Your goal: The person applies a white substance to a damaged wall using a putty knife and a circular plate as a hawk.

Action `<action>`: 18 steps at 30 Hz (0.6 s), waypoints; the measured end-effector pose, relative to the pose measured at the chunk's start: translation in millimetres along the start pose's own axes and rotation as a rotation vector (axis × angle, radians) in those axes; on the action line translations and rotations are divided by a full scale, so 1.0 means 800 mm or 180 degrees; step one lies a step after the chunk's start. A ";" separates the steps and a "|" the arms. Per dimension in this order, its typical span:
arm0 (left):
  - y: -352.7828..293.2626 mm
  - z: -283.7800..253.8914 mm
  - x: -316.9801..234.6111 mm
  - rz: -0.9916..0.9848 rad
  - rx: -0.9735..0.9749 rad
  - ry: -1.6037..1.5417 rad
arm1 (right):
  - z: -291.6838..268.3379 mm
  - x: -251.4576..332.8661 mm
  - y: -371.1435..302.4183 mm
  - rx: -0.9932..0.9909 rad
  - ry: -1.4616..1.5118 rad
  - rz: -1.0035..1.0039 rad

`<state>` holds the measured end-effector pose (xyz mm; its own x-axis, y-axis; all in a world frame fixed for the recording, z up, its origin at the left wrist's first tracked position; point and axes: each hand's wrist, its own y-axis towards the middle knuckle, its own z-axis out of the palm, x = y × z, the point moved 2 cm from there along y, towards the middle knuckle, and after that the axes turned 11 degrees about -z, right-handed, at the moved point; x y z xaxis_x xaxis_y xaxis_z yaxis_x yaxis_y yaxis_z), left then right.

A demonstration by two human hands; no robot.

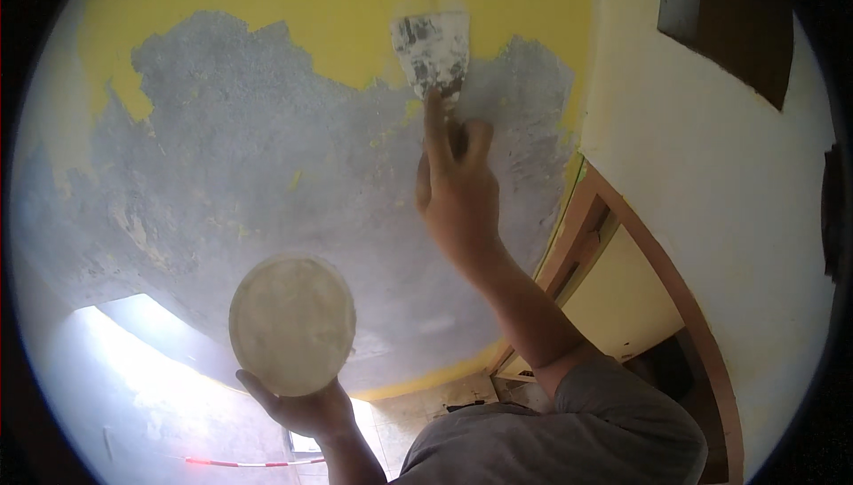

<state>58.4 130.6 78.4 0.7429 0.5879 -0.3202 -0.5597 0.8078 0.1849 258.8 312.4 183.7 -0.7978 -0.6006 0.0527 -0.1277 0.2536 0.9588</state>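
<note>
My right hand [460,187] is raised and closed round the handle of a putty knife [433,45], one finger stretched along the back of its blade. White and dark smears cover the blade, which lies against the yellow paint [346,5] of the wall, just above the bare grey patch [267,156]. Lower down, my left hand [311,409] holds a round, pale beige thing [291,325] from below, its thumb showing at the left. Only one broad face of it is visible, so I cannot tell whether it is a bowl or a flat disc.
The yellow paint has a ragged edge round the grey patch. To the right, a white wall [711,139] meets it at a corner, with a brown wooden door frame [671,272] below. A red and white striped strip [240,464] crosses at lower left. Tiled floor [413,414] shows below.
</note>
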 end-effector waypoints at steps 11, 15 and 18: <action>0.005 0.007 0.012 0.0482 -0.0526 0.1524 | -0.071 -0.008 -0.062 0.0572 0.0595 0.0054; 0.005 0.010 0.026 0.0218 -0.0747 0.1031 | -0.091 0.004 -0.015 -0.0269 0.0660 -0.0253; 0.007 0.009 0.031 -0.0116 -0.0612 0.0611 | -0.051 0.002 0.014 -0.0518 0.0565 -0.0231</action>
<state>76.3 150.1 78.5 0.6908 0.5251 -0.4971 -0.6070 0.7947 -0.0040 280.2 283.7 205.6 -0.6722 -0.7402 0.0165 -0.0727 0.0881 0.9935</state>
